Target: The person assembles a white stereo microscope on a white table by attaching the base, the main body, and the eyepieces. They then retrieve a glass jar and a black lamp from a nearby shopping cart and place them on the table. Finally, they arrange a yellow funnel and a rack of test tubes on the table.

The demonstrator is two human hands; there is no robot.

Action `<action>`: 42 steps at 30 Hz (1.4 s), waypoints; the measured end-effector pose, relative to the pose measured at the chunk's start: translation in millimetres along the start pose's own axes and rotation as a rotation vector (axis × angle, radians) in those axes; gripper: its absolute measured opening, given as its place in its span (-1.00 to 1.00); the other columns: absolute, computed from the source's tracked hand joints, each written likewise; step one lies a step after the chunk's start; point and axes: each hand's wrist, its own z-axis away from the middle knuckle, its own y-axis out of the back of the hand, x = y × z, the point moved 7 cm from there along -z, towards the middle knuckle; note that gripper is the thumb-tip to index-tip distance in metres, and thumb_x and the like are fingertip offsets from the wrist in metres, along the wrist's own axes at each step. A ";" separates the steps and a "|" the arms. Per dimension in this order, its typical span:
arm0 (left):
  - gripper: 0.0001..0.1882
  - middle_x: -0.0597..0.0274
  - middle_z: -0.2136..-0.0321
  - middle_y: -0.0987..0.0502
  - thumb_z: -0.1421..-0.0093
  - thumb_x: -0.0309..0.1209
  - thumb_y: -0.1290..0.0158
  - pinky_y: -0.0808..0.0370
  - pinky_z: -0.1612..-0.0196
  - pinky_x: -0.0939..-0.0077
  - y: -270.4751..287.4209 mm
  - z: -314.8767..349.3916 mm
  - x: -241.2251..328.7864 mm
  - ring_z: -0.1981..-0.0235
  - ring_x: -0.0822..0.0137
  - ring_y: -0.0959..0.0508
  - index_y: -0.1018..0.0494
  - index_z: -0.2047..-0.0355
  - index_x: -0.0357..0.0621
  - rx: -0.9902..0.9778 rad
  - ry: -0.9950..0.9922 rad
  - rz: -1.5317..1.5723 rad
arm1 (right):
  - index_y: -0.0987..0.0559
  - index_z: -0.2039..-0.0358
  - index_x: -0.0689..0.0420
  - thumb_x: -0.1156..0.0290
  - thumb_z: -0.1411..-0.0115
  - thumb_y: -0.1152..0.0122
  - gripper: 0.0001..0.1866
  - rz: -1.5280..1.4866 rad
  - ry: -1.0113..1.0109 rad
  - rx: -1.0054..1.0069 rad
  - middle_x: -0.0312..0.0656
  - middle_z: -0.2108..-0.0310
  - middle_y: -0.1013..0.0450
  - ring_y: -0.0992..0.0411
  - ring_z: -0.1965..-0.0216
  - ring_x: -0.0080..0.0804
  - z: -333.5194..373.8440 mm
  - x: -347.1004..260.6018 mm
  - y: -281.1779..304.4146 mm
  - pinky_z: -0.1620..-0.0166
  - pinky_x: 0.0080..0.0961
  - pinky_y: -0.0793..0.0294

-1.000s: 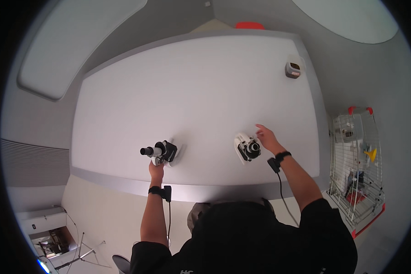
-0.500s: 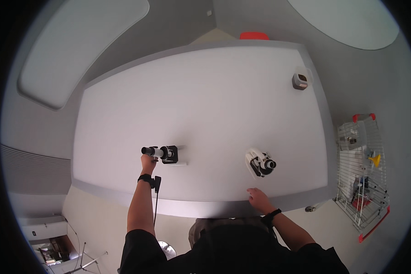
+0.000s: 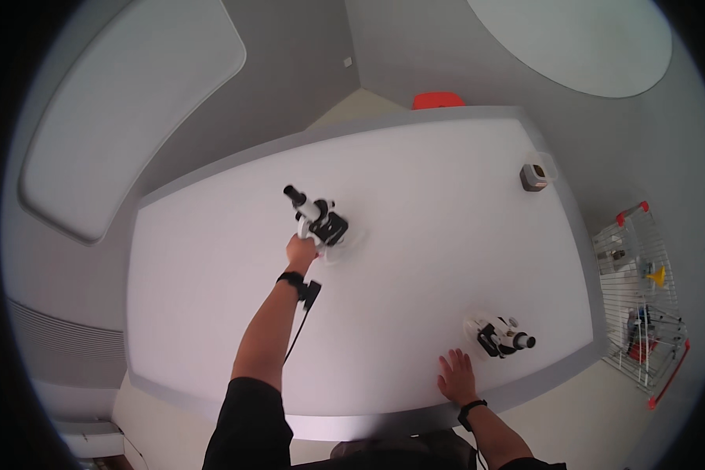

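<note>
- The left hand (image 3: 301,251) has pushed its small microscope (image 3: 319,219) up to the middle of the table (image 3: 211,274), fingers wrapped around it.
- The right hand (image 3: 456,376) now lies flat and open at the lower right, having let go of the other microscope (image 3: 497,335) beside it.

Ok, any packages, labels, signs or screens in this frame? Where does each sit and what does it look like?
Small boxy device: far right corner of the white table, grey body with a pale front face that may be a screen; too small to tell.
Wire cart: right of the table, red-trimmed; holds small coloured items, possibly packages, too small to tell.
No signs or labels visible; neither microscope shows any.
</note>
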 end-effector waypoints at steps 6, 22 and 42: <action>-0.68 -0.02 0.56 -0.59 -0.04 -0.24 -0.03 -0.56 0.30 0.25 -65.2 -74.2 81.2 0.48 0.04 -0.63 -0.52 0.35 -0.27 0.104 -0.231 -0.146 | -0.38 -0.10 0.05 0.21 -0.03 -0.14 -0.42 0.010 -0.030 -0.031 0.07 -0.15 -0.21 -0.16 -0.21 0.12 -1.6 1.0 -0.5 -0.23 0.13 -0.12; -0.75 0.28 0.53 -0.55 -0.12 -0.37 -0.19 -0.50 0.49 0.57 -184.3 -113.8 178.5 0.51 0.48 -0.58 -0.50 0.22 -0.22 -0.315 -0.346 0.360 | -0.44 -0.06 0.04 0.23 -0.04 -0.12 -0.49 -0.018 -0.083 -0.038 -0.03 -0.14 -0.26 -0.21 -0.21 -0.01 -1.7 1.1 12.0 -0.22 0.03 -0.19; -0.60 0.15 0.30 -0.44 -0.16 -0.45 -0.13 -0.51 0.48 0.52 -194.8 11.4 91.1 0.48 0.39 -0.54 -0.22 0.07 -0.23 -0.237 -0.227 0.464 | -0.40 -0.07 0.10 0.29 -0.01 -0.15 -0.44 -0.082 -0.054 0.010 -0.02 -0.16 -0.25 -0.19 -0.23 -0.05 2.1 0.0 26.6 -0.23 -0.03 -0.20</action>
